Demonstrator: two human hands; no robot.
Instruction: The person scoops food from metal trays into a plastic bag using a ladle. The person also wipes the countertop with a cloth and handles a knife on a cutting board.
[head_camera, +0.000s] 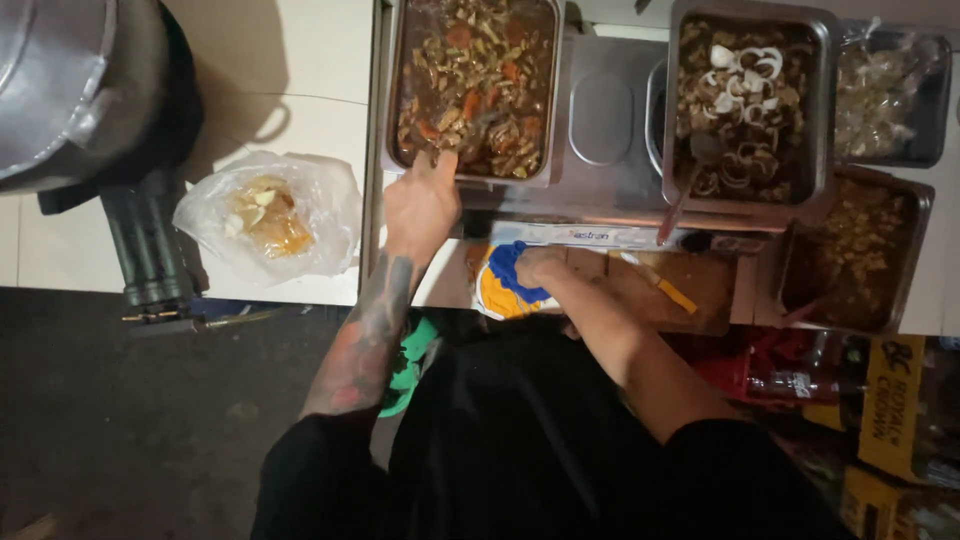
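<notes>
Left hand (420, 205) grips stew tray (400, 90) rim; right hand (538, 266) closed on blue-yellow packet (497, 290); clear bag (268, 215) left.

We extend our tattooed left arm forward, left hand (422, 205) palm down, fingers reaching ahead. Our right hand (538, 266) sits nearer, forearm bent inward, fingers curled under.

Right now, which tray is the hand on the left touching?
Find the steel counter along the top. The left hand touches the near rim of the leftmost metal tray. Its brown stew has orange carrot bits, while the next tray has white onion rings on top.
</notes>
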